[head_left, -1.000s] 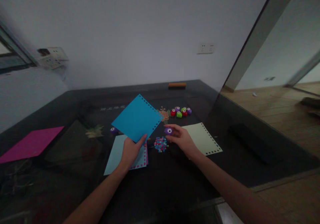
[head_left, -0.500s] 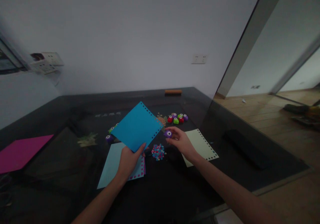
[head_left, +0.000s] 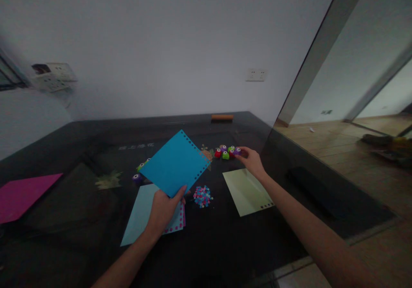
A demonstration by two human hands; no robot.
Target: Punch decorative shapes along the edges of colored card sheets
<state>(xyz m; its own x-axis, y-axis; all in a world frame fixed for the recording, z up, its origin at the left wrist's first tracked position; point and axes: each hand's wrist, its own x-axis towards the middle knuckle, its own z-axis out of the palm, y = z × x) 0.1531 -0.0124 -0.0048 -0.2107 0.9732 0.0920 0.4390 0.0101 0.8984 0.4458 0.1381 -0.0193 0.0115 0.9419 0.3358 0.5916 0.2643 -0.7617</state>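
Pinching the blue sheet (head_left: 176, 163) by its near corner with the left hand (head_left: 163, 208), holding it tilted up, thumb on top. Reaching out with the right hand (head_left: 253, 161), curling thumb and fingers around a purple punch (head_left: 237, 151) at the right end of the cluster (head_left: 225, 155); not really showing whether squeezing it or just touching, can't tell. Seeing confetti (head_left: 202, 196) lying loose on the table (head_left: 219, 245), just right of the left fingertips, a cream sheet (head_left: 241, 191) lying partly behind the right forearm, and a pink sheet (head_left: 28, 195) lying way off left.
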